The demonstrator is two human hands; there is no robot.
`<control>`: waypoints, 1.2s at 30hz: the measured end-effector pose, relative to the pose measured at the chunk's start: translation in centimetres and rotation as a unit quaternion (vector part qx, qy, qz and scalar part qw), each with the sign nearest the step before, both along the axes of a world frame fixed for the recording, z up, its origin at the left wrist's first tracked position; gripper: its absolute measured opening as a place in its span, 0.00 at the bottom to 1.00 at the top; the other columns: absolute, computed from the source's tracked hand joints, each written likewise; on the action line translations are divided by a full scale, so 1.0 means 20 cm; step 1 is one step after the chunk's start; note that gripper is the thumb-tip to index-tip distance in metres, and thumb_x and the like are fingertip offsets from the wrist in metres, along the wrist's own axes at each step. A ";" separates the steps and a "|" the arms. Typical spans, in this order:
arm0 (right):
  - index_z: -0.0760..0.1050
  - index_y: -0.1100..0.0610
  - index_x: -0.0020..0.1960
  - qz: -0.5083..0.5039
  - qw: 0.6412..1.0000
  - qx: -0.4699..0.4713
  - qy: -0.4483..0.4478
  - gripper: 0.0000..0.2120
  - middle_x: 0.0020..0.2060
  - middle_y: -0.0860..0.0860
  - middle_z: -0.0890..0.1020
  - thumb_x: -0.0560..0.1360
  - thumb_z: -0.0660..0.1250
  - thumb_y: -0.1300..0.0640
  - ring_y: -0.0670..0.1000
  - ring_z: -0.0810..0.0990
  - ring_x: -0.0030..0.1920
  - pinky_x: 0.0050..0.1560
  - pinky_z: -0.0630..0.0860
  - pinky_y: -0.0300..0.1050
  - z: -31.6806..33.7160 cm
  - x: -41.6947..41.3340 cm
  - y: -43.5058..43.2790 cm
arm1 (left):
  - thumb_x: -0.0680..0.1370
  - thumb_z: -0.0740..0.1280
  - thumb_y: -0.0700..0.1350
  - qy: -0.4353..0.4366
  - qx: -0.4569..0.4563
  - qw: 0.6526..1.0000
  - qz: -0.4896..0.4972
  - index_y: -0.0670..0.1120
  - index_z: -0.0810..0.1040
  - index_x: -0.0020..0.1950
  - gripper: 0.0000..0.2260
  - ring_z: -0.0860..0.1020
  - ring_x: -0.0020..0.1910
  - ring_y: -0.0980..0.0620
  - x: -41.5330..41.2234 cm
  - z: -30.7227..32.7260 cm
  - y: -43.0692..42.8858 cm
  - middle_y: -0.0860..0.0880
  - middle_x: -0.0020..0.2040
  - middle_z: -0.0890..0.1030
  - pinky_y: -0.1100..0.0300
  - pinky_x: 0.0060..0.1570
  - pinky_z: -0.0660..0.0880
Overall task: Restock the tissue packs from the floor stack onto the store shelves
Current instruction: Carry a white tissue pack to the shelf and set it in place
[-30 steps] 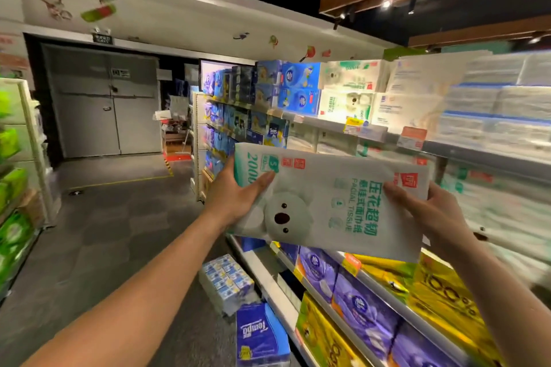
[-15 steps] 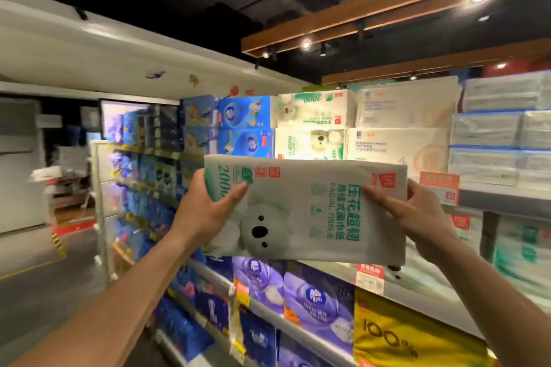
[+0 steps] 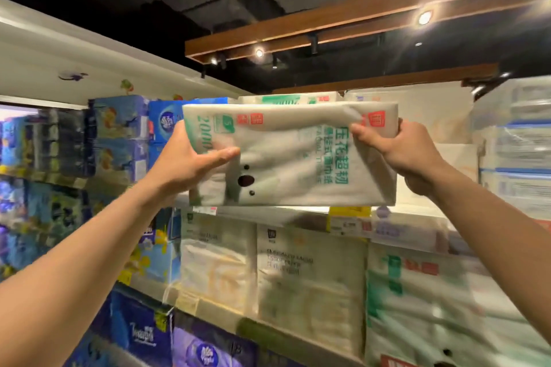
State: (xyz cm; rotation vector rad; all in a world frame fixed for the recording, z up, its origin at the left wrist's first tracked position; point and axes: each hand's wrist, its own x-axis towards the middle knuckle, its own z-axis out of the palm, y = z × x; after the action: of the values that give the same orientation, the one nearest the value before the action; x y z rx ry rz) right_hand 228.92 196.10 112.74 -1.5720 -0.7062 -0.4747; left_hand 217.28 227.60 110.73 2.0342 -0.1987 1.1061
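A white tissue pack point(image 3: 292, 155) with a koala face and green lettering is held up high in front of the top shelf. My left hand point(image 3: 190, 158) grips its left end, thumb laid across the front. My right hand point(image 3: 399, 149) grips its right end, fingers curled over the wrapper. The same kind of pack point(image 3: 286, 98) peeks out on the top shelf right behind it. The shelf edge point(image 3: 268, 213) with price tags runs just below the held pack.
Blue tissue packs point(image 3: 119, 134) fill the shelves to the left. White and cream packs point(image 3: 310, 280) stand on the shelf below, purple ones point(image 3: 205, 348) lower still. Clear-wrapped packs point(image 3: 515, 143) are stacked at the right. A wooden beam with spotlights point(image 3: 328, 33) hangs overhead.
Both hands have lifted the koala pack from chest height up to the top shelf level. The view has tilted upward and moved closer to the shelves; the floor is out of sight.
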 end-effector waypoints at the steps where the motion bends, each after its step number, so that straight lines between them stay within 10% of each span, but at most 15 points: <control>1: 0.79 0.50 0.47 -0.001 1.000 -0.006 -0.004 0.11 0.45 0.47 0.84 0.70 0.76 0.46 0.47 0.82 0.47 0.44 0.77 0.42 0.03 0.08 0.04 | 0.71 0.77 0.44 0.003 0.014 1.000 -0.014 0.47 0.78 0.58 0.17 0.84 0.48 0.56 0.08 0.03 0.05 0.52 0.48 0.85 0.63 0.45 0.81; 5: 0.80 0.50 0.50 -0.022 1.000 -0.017 -0.010 0.10 0.44 0.45 0.84 0.72 0.75 0.48 0.44 0.82 0.44 0.40 0.75 0.39 0.10 0.36 0.20 | 0.66 0.81 0.51 0.004 0.011 1.000 -0.024 0.43 0.77 0.63 0.30 0.84 0.54 0.49 0.44 0.09 0.29 0.47 0.55 0.85 0.52 0.52 0.81; 9: 0.82 0.52 0.46 -0.047 0.999 -0.026 -0.006 0.07 0.38 0.43 0.85 0.71 0.78 0.52 0.38 0.81 0.35 0.33 0.75 0.31 0.05 0.59 0.33 | 0.67 0.80 0.45 0.018 0.028 0.999 -0.038 0.42 0.79 0.61 0.24 0.84 0.51 0.52 0.74 0.08 0.42 0.48 0.52 0.86 0.64 0.47 0.79; 18: 0.83 0.49 0.50 -0.135 0.977 -0.138 0.086 0.11 0.40 0.49 0.86 0.72 0.76 0.46 0.51 0.82 0.42 0.38 0.76 0.44 -0.10 0.81 0.57 | 0.64 0.83 0.48 0.111 0.074 0.991 -0.011 0.56 0.80 0.47 0.16 0.83 0.41 0.60 1.13 -0.03 0.69 0.57 0.42 0.86 0.54 0.46 0.80; 24: 0.81 0.46 0.54 -0.195 0.960 -0.167 0.115 0.13 0.46 0.47 0.85 0.72 0.75 0.45 0.51 0.81 0.47 0.39 0.77 0.48 -0.09 0.87 0.70 | 0.56 0.80 0.66 0.096 0.085 0.987 0.099 0.57 0.74 0.54 0.32 0.79 0.46 0.56 1.30 -0.09 0.80 0.58 0.46 0.80 0.54 0.40 0.78; 29: 0.79 0.46 0.54 -0.241 0.943 -0.182 0.140 0.13 0.47 0.47 0.83 0.72 0.75 0.44 0.50 0.79 0.45 0.39 0.79 0.51 -0.09 0.86 0.73 | 0.57 0.78 0.69 0.023 0.179 0.958 0.221 0.48 0.60 0.74 0.53 0.70 0.61 0.42 1.33 -0.10 0.79 0.44 0.62 0.70 0.44 0.57 0.71; 36: 0.64 0.55 0.71 -0.368 0.893 -0.233 0.114 0.41 0.61 0.50 0.79 0.66 0.76 0.36 0.54 0.78 0.60 0.50 0.77 0.50 -0.12 0.65 0.76 | 0.62 0.77 0.67 0.022 0.189 0.968 0.164 0.49 0.59 0.77 0.50 0.65 0.71 0.42 1.23 -0.16 0.81 0.44 0.73 0.65 0.42 0.65 0.68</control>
State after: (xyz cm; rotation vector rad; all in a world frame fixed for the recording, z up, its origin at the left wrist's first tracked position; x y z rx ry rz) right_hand 241.88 211.28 110.40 -2.3077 0.0015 -0.6868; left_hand 241.78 243.90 107.46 2.4946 -0.0522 1.2998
